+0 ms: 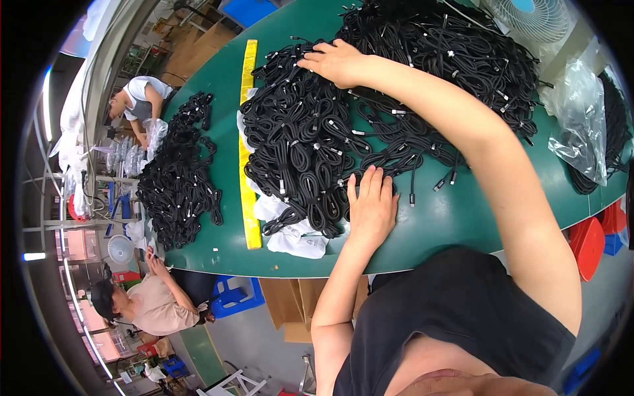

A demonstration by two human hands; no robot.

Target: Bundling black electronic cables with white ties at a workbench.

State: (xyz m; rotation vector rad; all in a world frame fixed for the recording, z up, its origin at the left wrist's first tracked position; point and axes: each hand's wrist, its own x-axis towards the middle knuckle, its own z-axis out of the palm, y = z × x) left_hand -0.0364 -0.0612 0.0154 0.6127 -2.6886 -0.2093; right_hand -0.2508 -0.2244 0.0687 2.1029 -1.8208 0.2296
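Note:
A heap of coiled black cables (297,125) with silver connectors lies on the green table (436,228) in front of me. Across the top of this heap stretches my right hand (335,63), open, its fingers extended and touching the cables at the far left part. My left hand (373,208) rests at the near right edge of the same heap, open, palm down with the fingers reaching forward. White plastic bags (297,243) stick out from under the heap's near left side. A larger pile of loose black cables (456,59) spreads behind and to the right.
A yellow strip (249,145) separates my heap from another cable pile (178,178) on the left. Two co-workers, one in beige (158,303), are at that side. A clear plastic bag (581,119) and a fan (531,20) stand at right. Below is a cardboard box (284,307).

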